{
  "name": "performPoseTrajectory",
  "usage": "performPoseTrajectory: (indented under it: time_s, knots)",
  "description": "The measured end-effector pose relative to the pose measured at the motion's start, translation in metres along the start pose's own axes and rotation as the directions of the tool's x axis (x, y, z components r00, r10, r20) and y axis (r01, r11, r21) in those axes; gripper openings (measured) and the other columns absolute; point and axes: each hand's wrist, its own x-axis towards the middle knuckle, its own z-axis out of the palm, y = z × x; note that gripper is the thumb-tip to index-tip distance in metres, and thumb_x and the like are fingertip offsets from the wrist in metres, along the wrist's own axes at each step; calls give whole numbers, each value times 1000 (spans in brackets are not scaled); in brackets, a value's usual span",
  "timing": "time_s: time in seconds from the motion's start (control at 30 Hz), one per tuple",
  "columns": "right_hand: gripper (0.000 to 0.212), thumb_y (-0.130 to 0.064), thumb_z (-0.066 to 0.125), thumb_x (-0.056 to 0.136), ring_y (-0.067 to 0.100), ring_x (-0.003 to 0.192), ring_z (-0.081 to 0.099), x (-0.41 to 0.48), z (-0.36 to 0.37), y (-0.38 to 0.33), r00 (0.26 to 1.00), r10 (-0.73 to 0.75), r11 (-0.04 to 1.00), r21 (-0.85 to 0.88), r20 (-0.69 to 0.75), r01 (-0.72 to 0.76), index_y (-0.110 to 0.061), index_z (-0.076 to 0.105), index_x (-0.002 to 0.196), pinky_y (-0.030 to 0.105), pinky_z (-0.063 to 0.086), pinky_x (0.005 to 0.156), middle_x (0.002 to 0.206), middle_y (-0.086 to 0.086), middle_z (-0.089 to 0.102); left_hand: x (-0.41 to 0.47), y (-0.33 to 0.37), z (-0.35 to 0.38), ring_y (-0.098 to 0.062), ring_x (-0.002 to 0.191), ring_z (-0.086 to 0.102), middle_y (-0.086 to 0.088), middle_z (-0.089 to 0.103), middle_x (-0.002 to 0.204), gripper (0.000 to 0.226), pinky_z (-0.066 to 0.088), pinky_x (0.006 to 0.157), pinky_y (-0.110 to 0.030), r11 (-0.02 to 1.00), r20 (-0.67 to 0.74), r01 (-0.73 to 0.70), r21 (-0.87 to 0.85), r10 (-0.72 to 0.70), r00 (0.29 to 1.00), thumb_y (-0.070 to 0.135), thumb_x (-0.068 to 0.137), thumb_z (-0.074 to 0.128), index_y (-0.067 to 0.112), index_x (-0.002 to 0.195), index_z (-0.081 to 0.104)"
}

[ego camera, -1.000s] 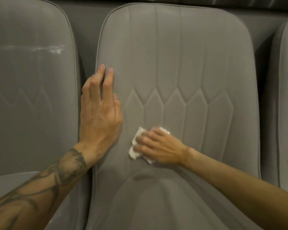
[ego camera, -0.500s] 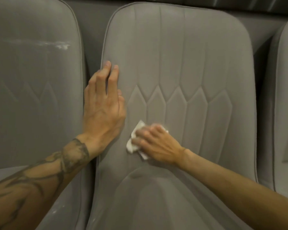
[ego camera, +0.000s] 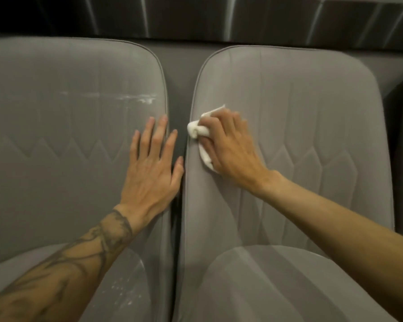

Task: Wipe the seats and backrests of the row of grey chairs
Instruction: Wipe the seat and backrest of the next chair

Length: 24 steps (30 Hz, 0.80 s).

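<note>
Dark panelled wall (pale reflective streaks), dim light

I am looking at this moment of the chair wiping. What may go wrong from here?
1. The white cloth that the right hand grips is bunched at the very edge of the right chair's backrest. It may slip into the gap between the chairs.
2. The white smear on the left backrest, above the flat left hand, and the white specks on that chair's seat might be missed.
</note>
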Motion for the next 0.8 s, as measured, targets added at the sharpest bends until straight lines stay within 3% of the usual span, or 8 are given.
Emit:
performPoseTrajectory:
  time_s: [0.07, 0.2, 0.3, 0.47, 0.57, 0.67, 0.73, 0.8]
  knots:
    - [31, -28, 49, 100, 39, 102, 55, 25, -3, 13, 999, -21, 999, -42, 26, 22, -9, 63, 119, 48, 43, 86, 116, 15, 59, -1, -2, 3, -34, 162, 11, -14, 17, 174, 61, 13, 130, -57, 1000, -14, -3, 1, 3, 1000, 35, 102, 43, 9, 157, 42]
    - [40, -40, 41, 99, 36, 107, 51, 117, 0, 44, 984, 165, 960, -219, -70, -176, -14, 57, 124, 42, 37, 84, 123, 15, 54, -2, -4, 7, -34, 162, 12, -14, 17, 174, 60, 14, 130, -57, 1000, -37, -21, 17, 21, 999, 34, 101, 41, 10, 157, 42]
    - [40, -41, 38, 100, 32, 111, 49, 129, 5, 39, 955, 286, 925, -239, -74, -295, -17, 55, 128, 40, 37, 86, 128, 11, 52, -4, -5, 11, -33, 162, 11, -13, 16, 175, 59, 13, 130, -57, 1000, -66, -26, 6, 26, 997, 30, 101, 41, 12, 157, 41]
    - [38, -30, 42, 96, 32, 108, 51, 19, 4, -29, 978, -64, 988, -127, 197, 90, -17, 59, 127, 44, 41, 89, 129, 10, 55, -6, -6, 14, -29, 163, 10, -11, 17, 175, 65, 13, 130, -58, 995, -106, -19, -99, 9, 994, 20, 97, 42, 9, 160, 34]
    - [33, -26, 50, 94, 35, 101, 53, 31, 0, -14, 972, -136, 972, -166, 192, 169, -12, 62, 121, 44, 42, 83, 120, 14, 58, -8, -5, 11, -26, 163, 12, -9, 22, 173, 65, 15, 130, -56, 985, -128, -11, -173, -12, 992, 15, 95, 43, 8, 159, 36]
    - [40, -35, 41, 94, 34, 111, 48, 103, 6, 21, 996, 51, 949, -316, 72, -26, -16, 54, 128, 42, 36, 86, 128, 13, 50, -9, -6, 12, -27, 162, 16, -10, 26, 172, 60, 16, 130, -55, 983, -144, -7, -183, -20, 989, 16, 97, 42, 7, 157, 38]
    - [39, -37, 39, 97, 33, 111, 48, 132, 6, 35, 967, 252, 924, -289, -38, -252, -16, 53, 127, 40, 37, 86, 129, 12, 50, -10, -5, 12, -27, 162, 17, -11, 28, 171, 60, 16, 130, -54, 983, -147, -5, -185, -23, 989, 16, 98, 41, 6, 157, 37]
    - [37, -36, 41, 98, 33, 109, 49, 117, 8, 26, 959, 270, 930, -236, -82, -282, -14, 56, 124, 42, 40, 85, 127, 13, 51, -10, -5, 13, -27, 161, 18, -11, 29, 170, 60, 17, 130, -54, 982, -155, -4, -186, -25, 988, 15, 98, 42, 5, 157, 37]
